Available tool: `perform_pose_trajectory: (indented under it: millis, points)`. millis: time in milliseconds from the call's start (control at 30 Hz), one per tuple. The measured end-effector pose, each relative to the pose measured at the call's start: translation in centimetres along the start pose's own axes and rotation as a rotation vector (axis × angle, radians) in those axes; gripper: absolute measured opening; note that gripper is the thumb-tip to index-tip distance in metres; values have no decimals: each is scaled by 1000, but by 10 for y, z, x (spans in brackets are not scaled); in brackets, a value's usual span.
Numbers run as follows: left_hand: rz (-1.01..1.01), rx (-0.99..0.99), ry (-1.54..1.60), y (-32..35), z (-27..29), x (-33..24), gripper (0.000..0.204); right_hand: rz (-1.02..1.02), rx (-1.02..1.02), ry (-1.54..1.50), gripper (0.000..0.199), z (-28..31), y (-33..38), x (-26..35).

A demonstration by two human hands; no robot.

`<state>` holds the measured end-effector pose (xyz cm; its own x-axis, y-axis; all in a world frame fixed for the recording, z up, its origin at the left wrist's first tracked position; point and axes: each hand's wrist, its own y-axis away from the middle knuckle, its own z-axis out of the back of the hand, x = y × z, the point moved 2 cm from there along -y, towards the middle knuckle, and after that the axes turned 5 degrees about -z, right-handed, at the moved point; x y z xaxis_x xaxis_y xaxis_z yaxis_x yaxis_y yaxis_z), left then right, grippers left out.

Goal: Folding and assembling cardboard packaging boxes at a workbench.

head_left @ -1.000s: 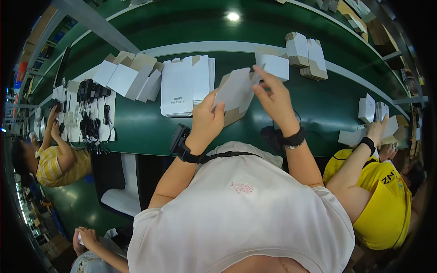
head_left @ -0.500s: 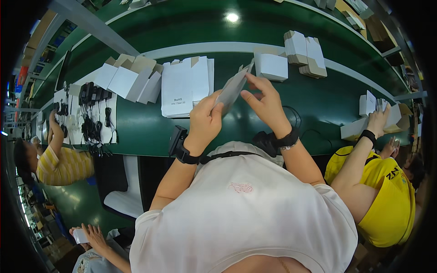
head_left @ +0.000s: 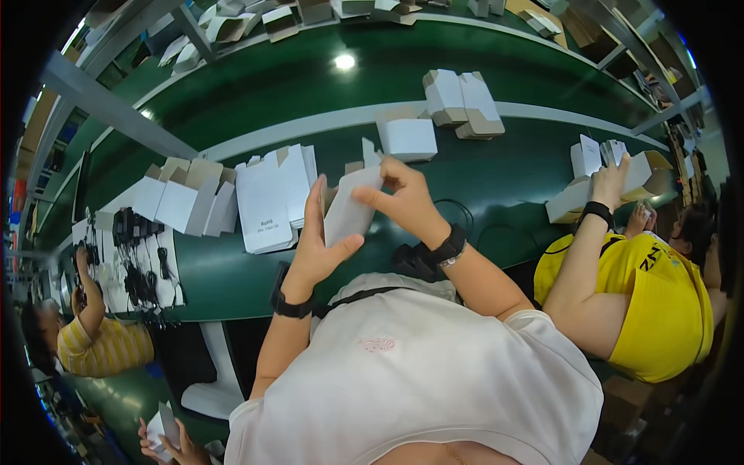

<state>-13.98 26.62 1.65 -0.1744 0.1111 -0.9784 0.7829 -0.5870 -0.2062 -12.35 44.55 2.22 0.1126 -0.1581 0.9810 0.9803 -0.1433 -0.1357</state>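
Above the green table I hold a small white cardboard box (head_left: 346, 213), tilted, with its end flaps standing up at the far end. My left hand (head_left: 314, 244) grips it along the left side, thumb across the near lower part. My right hand (head_left: 403, 200) closes on its upper right side, thumb lying on the white face. To the left of my left hand lies a stack of flat white box blanks (head_left: 267, 198). Beyond my right hand stands a white box (head_left: 409, 138) beside a pile of folded blanks (head_left: 463, 101).
Opened white boxes (head_left: 186, 198) stand at the left, near black adapters with cables (head_left: 138, 232). A thin black cable (head_left: 457, 208) lies right of my hands. A co-worker in yellow (head_left: 659, 302) handles boxes at the right; another in yellow stripes (head_left: 108, 347) sits left.
The box, seen thin and nearly edge-on before, now shows a broad face and stands opened out. My right thumb has come onto its face. The view has shifted and turned.
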Motion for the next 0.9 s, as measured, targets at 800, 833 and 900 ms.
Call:
perform_pose_trajectory:
  millis: [800,833,900]
  points:
    - [-115,229,-456,-9,12,-35,149,94,444,-392,37,-13,8,26]
    - [-111,224,-457,-8,13,-35,149,92,448,-394,37,-12,8,23]
    - [-197,201,-417,-3,12,-38,149,20,366,-421,35,-7,8,15]
